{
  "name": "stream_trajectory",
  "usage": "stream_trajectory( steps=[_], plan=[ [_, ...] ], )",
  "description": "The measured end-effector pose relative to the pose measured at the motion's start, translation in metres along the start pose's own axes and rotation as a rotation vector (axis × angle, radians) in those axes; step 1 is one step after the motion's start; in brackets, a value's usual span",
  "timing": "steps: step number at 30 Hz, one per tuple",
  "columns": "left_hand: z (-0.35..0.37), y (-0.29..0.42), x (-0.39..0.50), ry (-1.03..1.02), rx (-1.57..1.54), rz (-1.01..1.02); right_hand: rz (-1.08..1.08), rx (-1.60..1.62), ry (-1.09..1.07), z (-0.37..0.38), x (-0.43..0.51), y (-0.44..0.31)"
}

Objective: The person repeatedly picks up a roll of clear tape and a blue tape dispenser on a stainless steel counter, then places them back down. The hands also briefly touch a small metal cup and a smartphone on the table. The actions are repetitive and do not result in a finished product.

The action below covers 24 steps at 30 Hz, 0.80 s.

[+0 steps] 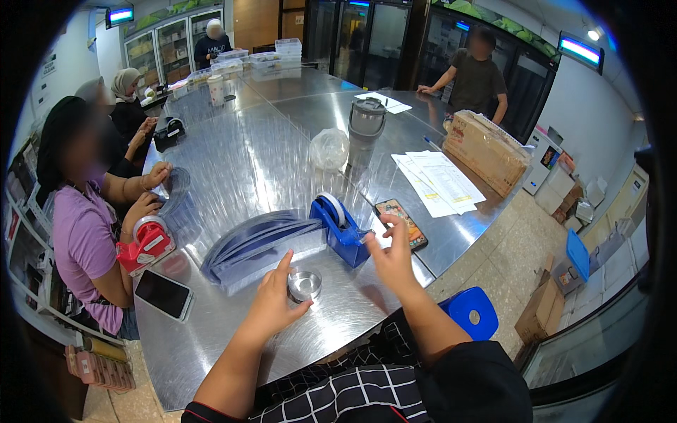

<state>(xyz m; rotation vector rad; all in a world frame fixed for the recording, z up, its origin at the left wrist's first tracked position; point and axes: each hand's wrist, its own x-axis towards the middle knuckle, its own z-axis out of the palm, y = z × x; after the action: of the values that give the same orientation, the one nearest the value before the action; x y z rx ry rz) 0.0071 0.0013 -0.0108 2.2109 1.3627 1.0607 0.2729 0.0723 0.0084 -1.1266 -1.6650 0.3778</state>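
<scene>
My left hand (275,299) curves around the left side of a small round ring or cup (304,284), clear or metallic, on the steel table (338,330); its fingers and thumb are at the rim. At the front of a blue tape dispenser (338,227) with a roll of clear tape, my right hand (391,254) has thumb and index finger near the cutting edge, where a bit of tape seems to lie between them. Left of the dispenser, a fanned stack of clear plastic strips (264,243) lies on the table.
A smartphone (402,224) lies right of the dispenser, near printed papers (439,182). Further back are a grey tumbler (366,119), a clear plastic ball-like bundle (329,149) and a cardboard box (484,150). At left, a co-worker sits by a red tape dispenser (145,246) and another phone (164,295).
</scene>
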Motion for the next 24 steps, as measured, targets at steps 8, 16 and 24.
stream_trajectory(
  steps=[8,16,24],
  plan=[
    [0.002,0.005,0.000,-0.045,0.188,-0.102,0.645,0.280,-0.348,0.006,0.027,0.021],
    [0.000,0.009,-0.001,-0.051,0.150,-0.125,0.725,0.352,-0.504,-0.004,0.045,0.019],
    [-0.003,0.010,0.000,-0.061,0.168,-0.184,0.592,0.738,-0.221,-0.013,0.007,0.032]
  ],
)
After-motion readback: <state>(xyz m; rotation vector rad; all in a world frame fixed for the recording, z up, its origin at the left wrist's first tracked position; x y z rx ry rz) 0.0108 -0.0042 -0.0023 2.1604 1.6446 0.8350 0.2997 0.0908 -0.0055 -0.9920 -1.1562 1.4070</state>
